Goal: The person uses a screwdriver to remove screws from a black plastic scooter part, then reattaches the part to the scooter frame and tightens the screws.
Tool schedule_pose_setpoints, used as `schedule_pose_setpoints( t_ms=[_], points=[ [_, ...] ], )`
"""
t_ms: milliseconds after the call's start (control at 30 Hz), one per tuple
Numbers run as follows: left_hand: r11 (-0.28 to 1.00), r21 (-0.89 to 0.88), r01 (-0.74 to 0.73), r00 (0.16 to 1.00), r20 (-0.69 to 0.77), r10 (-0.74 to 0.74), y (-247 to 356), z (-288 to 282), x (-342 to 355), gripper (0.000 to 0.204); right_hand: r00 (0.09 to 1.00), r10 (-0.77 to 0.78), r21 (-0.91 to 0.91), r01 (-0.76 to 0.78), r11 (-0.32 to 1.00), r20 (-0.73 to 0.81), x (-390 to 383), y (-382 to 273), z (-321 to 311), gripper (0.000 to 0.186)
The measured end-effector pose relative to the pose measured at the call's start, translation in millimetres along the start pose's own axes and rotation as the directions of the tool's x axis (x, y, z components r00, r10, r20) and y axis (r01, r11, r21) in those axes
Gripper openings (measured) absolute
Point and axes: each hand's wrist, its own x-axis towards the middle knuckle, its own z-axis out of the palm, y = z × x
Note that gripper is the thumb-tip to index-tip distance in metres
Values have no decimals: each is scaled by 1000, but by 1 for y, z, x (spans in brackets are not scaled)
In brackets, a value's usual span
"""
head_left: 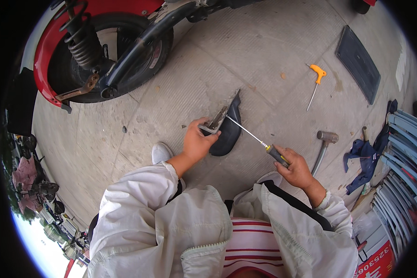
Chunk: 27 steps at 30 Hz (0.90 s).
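Observation:
My left hand grips a grey metal bracket fixed against a curved black plastic piece. In my right hand is a screwdriver with a grey and yellow handle. Its long shaft slants up and left, and the tip meets the edge of the bracket or the black piece; I cannot tell which. Fingers of the right hand wrap the handle. My left thumb and fingers pinch the bracket from its lower left side.
A scooter wheel with a red fender and black frame tube stands at the upper left. On the paved floor lie an orange-handled hex key, a hammer, a black panel and a dark blue cloth. Stacked blue-grey plastic pieces stand at the right.

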Motion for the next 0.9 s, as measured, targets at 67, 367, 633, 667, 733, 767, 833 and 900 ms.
schedule_pose_setpoints(
  t_ms=[67, 367, 633, 667, 733, 767, 833, 900],
  points=[
    [994, -108, 4, 999, 38, 0, -3, -1, 4, 52, 1000, -17, -12, 17, 1000, -3, 2, 1, 0, 55],
    [934, -340, 106, 914, 403, 43, 16, -28, 22, 62, 1000, -25, 1, 25, 1000, -13, 6, 0, 2, 55],
    [899, -367, 239, 834, 552, 4, 20, -34, 33, 70, 1000, -6, -32, 6, 999, -7, 6, -9, -1, 54],
    [911, -353, 215, 838, 546, 14, 17, -34, 35, 71, 1000, -12, -39, 11, 999, -14, 7, -10, -2, 54],
    [933, -321, 165, 843, 537, 35, 12, -35, 37, 73, 1000, -2, -62, 2, 998, -9, 8, -13, -4, 54],
    [925, -338, 171, 843, 537, 41, 10, -35, 38, 73, 1000, 3, -73, -4, 997, -8, 9, -15, -4, 54],
    [910, -372, 182, 841, 538, 52, 9, -35, 38, 72, 1000, 3, -92, -4, 996, -11, 11, -14, -4, 54],
    [895, -392, 214, 833, 551, 42, 10, -35, 39, 73, 1000, 7, -107, -9, 994, -21, 11, -16, -4, 54]
  ],
)
